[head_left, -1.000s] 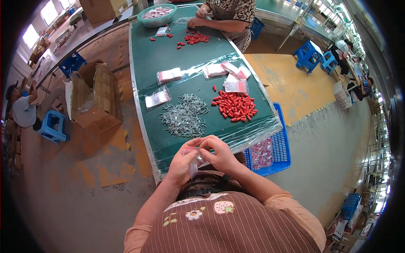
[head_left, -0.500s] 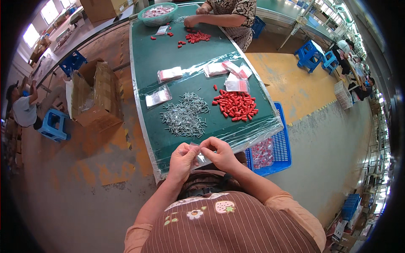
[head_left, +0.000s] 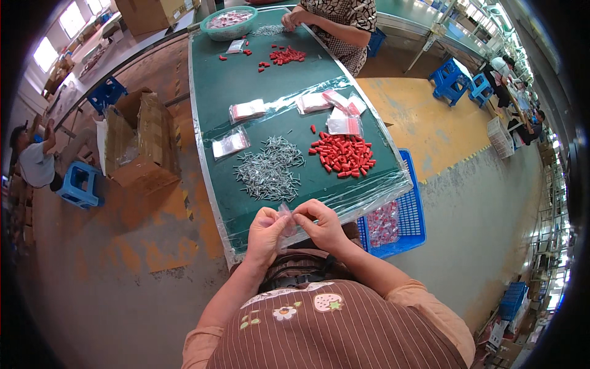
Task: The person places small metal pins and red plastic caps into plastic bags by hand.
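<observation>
Over the near edge of the green table, a small clear plastic bag (head_left: 286,222) is pinched between my two hands. My left hand (head_left: 264,237) is closed on one side of it. At the other side, my right hand (head_left: 322,227) has thumb and forefinger pressed together at the bag's edge. What the bag contains, if anything, I cannot make out. Just beyond my hands lies a heap of grey metal screws (head_left: 270,169). To its right is a pile of red plastic plugs (head_left: 344,154). Stacks of flat clear bags (head_left: 231,142) lie behind the heaps.
A blue basket (head_left: 410,215) with filled packets stands below the table's right edge. At the far end, a co-worker's hands (head_left: 296,17) are near a green bowl (head_left: 228,23) of packets and more red plugs (head_left: 286,56). An opened cardboard box (head_left: 147,138) stands at left.
The bag now shows more between my hands, its upper part standing above my fingers. My hands have barely moved. The co-worker's hands have come together, further to the right.
</observation>
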Demonstrator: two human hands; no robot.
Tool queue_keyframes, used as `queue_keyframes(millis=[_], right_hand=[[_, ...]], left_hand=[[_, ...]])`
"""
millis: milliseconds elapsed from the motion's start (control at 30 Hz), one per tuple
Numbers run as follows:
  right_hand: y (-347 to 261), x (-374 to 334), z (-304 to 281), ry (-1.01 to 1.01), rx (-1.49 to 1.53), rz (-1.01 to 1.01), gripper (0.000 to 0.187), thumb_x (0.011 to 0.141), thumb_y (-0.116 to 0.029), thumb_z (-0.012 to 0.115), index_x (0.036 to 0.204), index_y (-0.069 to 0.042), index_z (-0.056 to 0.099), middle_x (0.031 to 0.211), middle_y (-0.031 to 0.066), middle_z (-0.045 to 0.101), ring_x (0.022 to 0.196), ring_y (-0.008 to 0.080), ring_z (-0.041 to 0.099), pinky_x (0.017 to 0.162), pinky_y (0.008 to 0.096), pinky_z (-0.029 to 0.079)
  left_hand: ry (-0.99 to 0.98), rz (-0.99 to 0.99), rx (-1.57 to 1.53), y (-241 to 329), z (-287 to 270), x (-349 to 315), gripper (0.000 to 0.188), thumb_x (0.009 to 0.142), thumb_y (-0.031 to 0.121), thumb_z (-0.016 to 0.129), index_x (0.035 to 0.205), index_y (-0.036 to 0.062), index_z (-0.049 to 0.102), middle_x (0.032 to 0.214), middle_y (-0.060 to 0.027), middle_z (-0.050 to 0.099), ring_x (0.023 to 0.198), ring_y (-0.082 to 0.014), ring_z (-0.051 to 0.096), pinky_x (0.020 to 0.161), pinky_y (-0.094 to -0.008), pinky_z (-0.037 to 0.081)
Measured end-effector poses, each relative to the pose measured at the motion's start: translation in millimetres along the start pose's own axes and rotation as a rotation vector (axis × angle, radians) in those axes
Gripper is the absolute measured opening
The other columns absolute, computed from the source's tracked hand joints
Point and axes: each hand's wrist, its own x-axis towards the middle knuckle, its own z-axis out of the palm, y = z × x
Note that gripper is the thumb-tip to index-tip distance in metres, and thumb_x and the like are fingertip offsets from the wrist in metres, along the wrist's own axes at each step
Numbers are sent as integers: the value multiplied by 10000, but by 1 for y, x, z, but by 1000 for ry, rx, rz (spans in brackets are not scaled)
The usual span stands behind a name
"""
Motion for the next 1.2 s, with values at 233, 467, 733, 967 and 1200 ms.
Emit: queue_keyframes(millis=[233, 467, 733, 967, 1200], right_hand=[[5, 14, -9, -88, 332, 298, 168, 912, -159, 588, 963, -2, 617, 841, 2, 599, 770, 70, 537, 704, 232, 451], [20, 20, -9, -69, 429, 322, 125, 905, -134, 578, 914, -10, 590, 828, 16, 599, 758, 77, 535, 693, 230, 446], [15, 30, -17, -132, 474, 304, 81, 856, -35, 614, 930, -17, 586, 811, 0, 595, 726, 68, 553, 664, 216, 462], [12, 29, -6, -227, 288, 189, 257, 845, -19, 650, 1080, -12, 546, 858, -16, 582, 766, 44, 548, 687, 189, 455], [11, 22, -10, -165, 308, 283, 128, 875, -105, 612, 948, 0, 605, 803, 2, 598, 764, 68, 547, 693, 228, 460]], left_hand=[[-7, 89, 304, 10, 8, -2, 259, 866, -11, 601, 1112, -11, 520, 917, -66, 629, 809, -138, 630, 659, -268, 547], [46, 22, 230, -2, 1, -2, 171, 923, 29, 517, 1079, -9, 578, 966, -86, 630, 825, -154, 625, 730, -314, 561], [100, -123, 36, 10, -6, 8, 171, 887, 131, 593, 1009, 12, 580, 778, -13, 527, 564, -70, 409, 510, -221, 361], [80, -59, 285, 24, 12, 5, 89, 888, 118, 619, 927, 39, 616, 712, 54, 523, 537, -9, 388, 465, -178, 297], [96, -86, 119, 17, 2, 4, 90, 872, 79, 638, 811, 65, 573, 650, 52, 488, 490, -28, 383, 429, -176, 280]])
